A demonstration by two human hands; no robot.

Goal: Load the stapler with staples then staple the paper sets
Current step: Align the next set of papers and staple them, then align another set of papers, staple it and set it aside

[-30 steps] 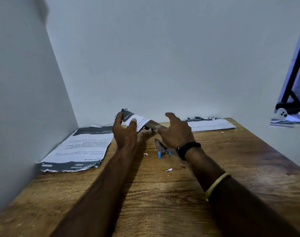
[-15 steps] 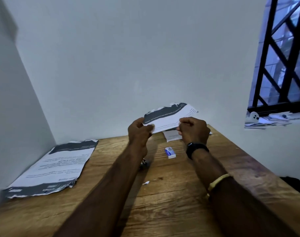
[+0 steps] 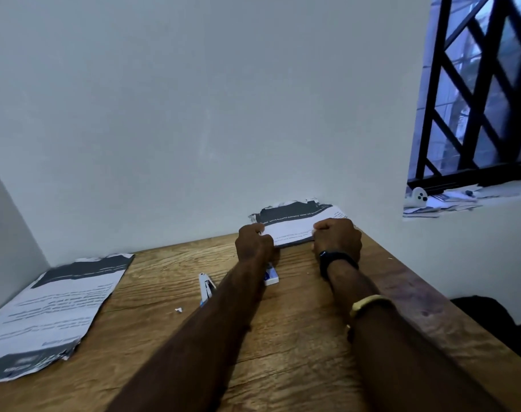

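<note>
A paper set [image 3: 295, 224] with a dark band along its far edge rests on a pile at the table's far right, against the wall. My left hand [image 3: 253, 243] grips its left edge and my right hand [image 3: 338, 239] grips its right edge. The stapler [image 3: 206, 288], white and blue, lies on the wooden table [image 3: 164, 281] just left of my left forearm. A small white and blue staple box [image 3: 271, 276] peeks out from behind that forearm. Another stack of printed sheets [image 3: 54, 310] lies at the table's left side.
White walls close in the table at the back and the left. A barred window [image 3: 479, 93] with a cluttered sill [image 3: 440, 200] is at the right. A tiny paper scrap [image 3: 178, 309] lies near the stapler. A dark object [image 3: 488, 316] sits beyond the table's right edge.
Both hands carried the paper set from the table's middle to the right and lowered it onto the far right pile. The view swung right; the stapler now lies free on the table.
</note>
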